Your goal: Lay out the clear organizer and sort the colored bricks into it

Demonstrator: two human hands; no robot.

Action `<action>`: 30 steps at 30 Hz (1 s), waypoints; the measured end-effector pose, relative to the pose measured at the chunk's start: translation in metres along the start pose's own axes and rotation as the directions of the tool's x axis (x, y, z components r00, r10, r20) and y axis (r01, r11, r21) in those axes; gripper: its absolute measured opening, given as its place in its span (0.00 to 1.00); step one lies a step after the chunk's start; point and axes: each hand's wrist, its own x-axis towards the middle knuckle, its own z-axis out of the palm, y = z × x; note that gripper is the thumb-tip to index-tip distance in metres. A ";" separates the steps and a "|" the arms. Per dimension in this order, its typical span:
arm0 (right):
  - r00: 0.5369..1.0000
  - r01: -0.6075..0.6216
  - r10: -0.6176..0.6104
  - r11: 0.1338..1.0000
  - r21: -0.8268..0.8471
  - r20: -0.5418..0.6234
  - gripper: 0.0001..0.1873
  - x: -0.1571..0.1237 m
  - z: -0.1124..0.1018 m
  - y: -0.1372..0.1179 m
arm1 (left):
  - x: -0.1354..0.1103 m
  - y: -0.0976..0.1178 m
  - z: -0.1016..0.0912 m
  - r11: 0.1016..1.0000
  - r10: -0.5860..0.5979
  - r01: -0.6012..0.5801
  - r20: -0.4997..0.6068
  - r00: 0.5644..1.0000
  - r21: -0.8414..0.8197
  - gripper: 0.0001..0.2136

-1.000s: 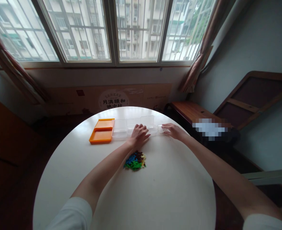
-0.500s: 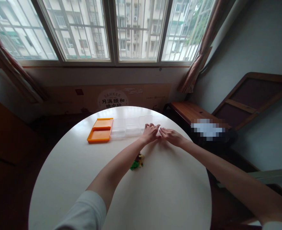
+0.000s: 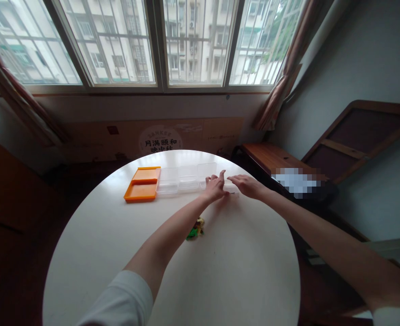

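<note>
Three clear boxes, side by side in a row near the far edge of a round white counter; lids seemingly raised and laid back, no coloured pieces visible inside.

One orange case, open in two parts, at the left end of the row, just beside the nearest box; no pieces showing in it.

One further clear item, probably another box, at the right end, between the hands; outline partly covered, state of its lid not readable.

One small heap of pieces, green, yellow and brown, loose on the counter, nearer the person than the boxes and partly hidden by the left forearm.

Left hand: fingers parted, one raised, at the right end of the row, not closed on anything that can be seen.

Right hand: fingers stretched toward the left hand, over or against the further clear item; whether it grips cannot be told.

Condition, as judged: case and three boxes laid out and opened; rightmost clear item apparently unfinished; visible pieces all outside the containers, their handling seemingly not begun.
</note>
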 end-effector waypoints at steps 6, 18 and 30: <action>0.989 -0.133 0.142 0.979 0.154 -0.047 0.19 0.013 0.006 0.003 | -0.017 0.008 0.002 0.997 -0.040 0.056 -0.250 0.967 0.058 0.28; 0.865 -0.439 0.497 0.817 0.374 -0.071 0.17 0.041 0.030 0.020 | -0.019 0.011 0.000 0.988 0.091 -0.077 -0.106 0.990 0.130 0.08; 0.712 -0.624 0.701 0.660 0.419 -0.044 0.15 0.050 0.043 0.022 | -0.022 0.014 -0.018 0.954 0.184 -0.161 -0.071 0.980 0.251 0.11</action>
